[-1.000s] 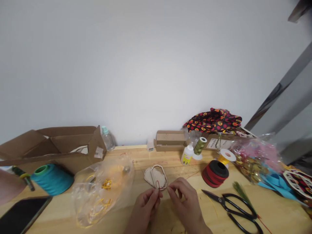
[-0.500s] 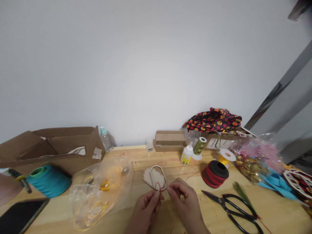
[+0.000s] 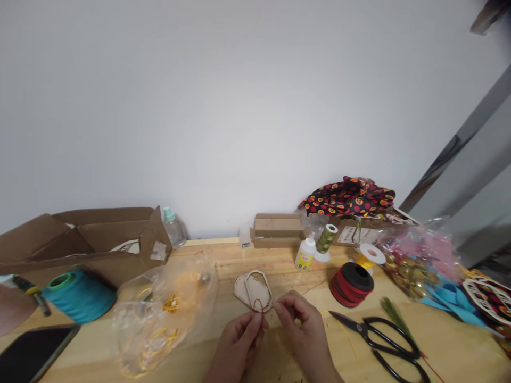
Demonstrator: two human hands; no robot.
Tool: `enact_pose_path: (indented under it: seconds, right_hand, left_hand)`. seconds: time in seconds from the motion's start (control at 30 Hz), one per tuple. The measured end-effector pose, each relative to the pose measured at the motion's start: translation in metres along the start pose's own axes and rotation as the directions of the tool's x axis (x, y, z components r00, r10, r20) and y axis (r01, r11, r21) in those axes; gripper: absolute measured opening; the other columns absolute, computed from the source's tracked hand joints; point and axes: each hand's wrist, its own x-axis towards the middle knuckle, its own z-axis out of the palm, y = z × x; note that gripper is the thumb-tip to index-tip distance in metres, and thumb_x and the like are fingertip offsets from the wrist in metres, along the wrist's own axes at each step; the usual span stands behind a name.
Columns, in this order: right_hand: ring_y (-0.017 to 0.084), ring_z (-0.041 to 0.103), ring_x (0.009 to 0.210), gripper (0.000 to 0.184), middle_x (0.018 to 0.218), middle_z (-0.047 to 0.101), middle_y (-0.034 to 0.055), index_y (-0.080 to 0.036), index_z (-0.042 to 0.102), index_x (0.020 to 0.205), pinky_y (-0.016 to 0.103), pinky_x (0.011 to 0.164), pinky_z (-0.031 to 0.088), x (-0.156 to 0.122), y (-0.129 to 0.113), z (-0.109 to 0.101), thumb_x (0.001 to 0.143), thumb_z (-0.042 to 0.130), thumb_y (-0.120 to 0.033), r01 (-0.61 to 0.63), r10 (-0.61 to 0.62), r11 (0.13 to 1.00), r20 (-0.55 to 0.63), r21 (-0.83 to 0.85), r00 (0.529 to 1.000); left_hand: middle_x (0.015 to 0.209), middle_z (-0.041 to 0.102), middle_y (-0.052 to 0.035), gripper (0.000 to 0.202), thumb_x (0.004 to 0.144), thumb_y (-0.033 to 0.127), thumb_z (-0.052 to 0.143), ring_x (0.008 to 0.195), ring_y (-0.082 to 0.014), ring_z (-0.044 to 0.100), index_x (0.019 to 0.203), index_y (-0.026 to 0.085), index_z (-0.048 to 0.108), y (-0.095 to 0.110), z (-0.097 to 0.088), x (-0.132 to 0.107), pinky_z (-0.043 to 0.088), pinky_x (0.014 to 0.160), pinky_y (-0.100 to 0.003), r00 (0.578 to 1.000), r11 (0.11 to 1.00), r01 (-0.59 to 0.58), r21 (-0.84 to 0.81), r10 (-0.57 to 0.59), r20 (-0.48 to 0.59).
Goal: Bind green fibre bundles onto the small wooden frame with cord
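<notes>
A flat, pale wooden cut-out with a rounded outline [image 3: 252,292] lies on the wooden table [image 3: 227,266], with a thin oval frame [image 3: 258,290] resting on it. A thin red cord [image 3: 258,306] forms a small loop at the cut-out's lower edge. My left hand [image 3: 239,340] pinches the cord between finger and thumb just below that loop. My right hand [image 3: 299,332] sits just to the right, its fingertips pinched on a thin strand of the cord, which is hard to see.
Black-handled scissors [image 3: 375,340] lie to the right, past a red spool [image 3: 351,284]. To the left are a clear plastic bag with yellow cord [image 3: 163,314], a teal thread cone [image 3: 80,296], a black phone [image 3: 35,354] and an open cardboard box [image 3: 83,239].
My hands stay at the red loop with only small finger shifts. The whole scene has drifted slightly in the view.
</notes>
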Motion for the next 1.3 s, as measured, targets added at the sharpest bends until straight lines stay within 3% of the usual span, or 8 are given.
enact_pose_path:
  seconds: [0.2, 0.43, 0.9, 1.03, 1.17, 1.3]
  right_hand:
    - [0.01, 0.041, 0.047, 0.017, 0.052, 0.046, -0.0027, -0.017, 0.058, 0.06, 0.018, 0.044, 0.035, -0.0008, 0.0003, -0.0013, 0.075, 0.051, -0.022, 0.01, -0.01, 1.0, -0.003, 0.002, 1.0]
    - [0.009, 0.042, 0.049, 0.017, 0.054, 0.048, -0.0022, -0.017, 0.058, 0.06, 0.019, 0.046, 0.034, -0.0018, -0.0019, -0.0008, 0.075, 0.052, -0.021, 0.003, -0.001, 1.0, 0.096, -0.017, 0.995]
    - [0.011, 0.042, 0.049, 0.014, 0.055, 0.052, -0.0009, -0.018, 0.058, 0.064, 0.021, 0.046, 0.036, -0.0019, 0.0057, -0.0051, 0.076, 0.053, -0.021, 0.075, -0.077, 0.983, -0.001, -0.165, 0.997]
    - [0.012, 0.047, 0.053, 0.011, 0.057, 0.055, 0.0005, -0.018, 0.057, 0.066, 0.022, 0.048, 0.037, -0.0028, 0.003, -0.0047, 0.075, 0.054, -0.016, 0.213, -0.217, 0.952, 0.005, -0.219, 0.976]
    - [0.013, 0.05, 0.059, 0.008, 0.06, 0.058, 0.0019, -0.018, 0.059, 0.073, 0.023, 0.052, 0.04, -0.0052, -0.0003, -0.0025, 0.072, 0.057, -0.011, 0.421, -0.416, 0.88, 0.069, -0.221, 0.907]
    - [0.013, 0.05, 0.058, 0.014, 0.06, 0.058, 0.0025, -0.019, 0.061, 0.081, 0.024, 0.051, 0.04, -0.0067, 0.0014, -0.001, 0.071, 0.059, -0.009, 0.492, -0.483, 0.845, 0.094, -0.21, 0.871]
  left_hand:
    - [0.041, 0.031, 0.0108, 0.043, 0.056, 0.056, 0.058, 0.032, -0.0009, 0.017, 0.062, 0.014, 0.052, -0.001, -0.0002, 0.0008, 0.007, 0.034, -0.017, 1.0, 0.999, -0.012, -0.035, 0.012, 0.003]
    - [0.041, 0.032, 0.0108, 0.046, 0.054, 0.058, 0.059, 0.032, -0.0008, 0.018, 0.064, 0.013, 0.053, 0.0022, -0.0004, -0.0003, 0.008, 0.033, -0.016, 1.0, 1.0, -0.013, -0.026, 0.013, -0.019]
    - [0.041, 0.032, 0.0106, 0.044, 0.056, 0.057, 0.059, 0.033, -0.0011, 0.017, 0.063, 0.014, 0.052, -0.0015, -0.0019, 0.0, 0.008, 0.033, -0.016, 1.0, 0.999, 0.015, -0.04, -0.015, -0.005]
    - [0.042, 0.032, 0.01, 0.042, 0.06, 0.055, 0.057, 0.033, -0.0016, 0.019, 0.063, 0.014, 0.052, -0.0005, -0.0015, -0.0012, 0.009, 0.033, -0.016, 1.0, 1.0, 0.017, -0.015, -0.017, 0.013]
    - [0.045, 0.037, 0.0072, 0.04, 0.065, 0.053, 0.052, 0.036, -0.0037, 0.027, 0.059, 0.014, 0.05, -0.0011, -0.0023, -0.0022, 0.016, 0.034, -0.017, 0.998, 0.997, -0.058, 0.048, 0.058, 0.013]
    - [0.05, 0.041, 0.0039, 0.036, 0.069, 0.047, 0.052, 0.047, -0.0073, 0.036, 0.057, 0.013, 0.05, -0.003, -0.0055, -0.002, 0.026, 0.043, -0.018, 0.993, 0.989, -0.12, 0.088, 0.118, 0.028]
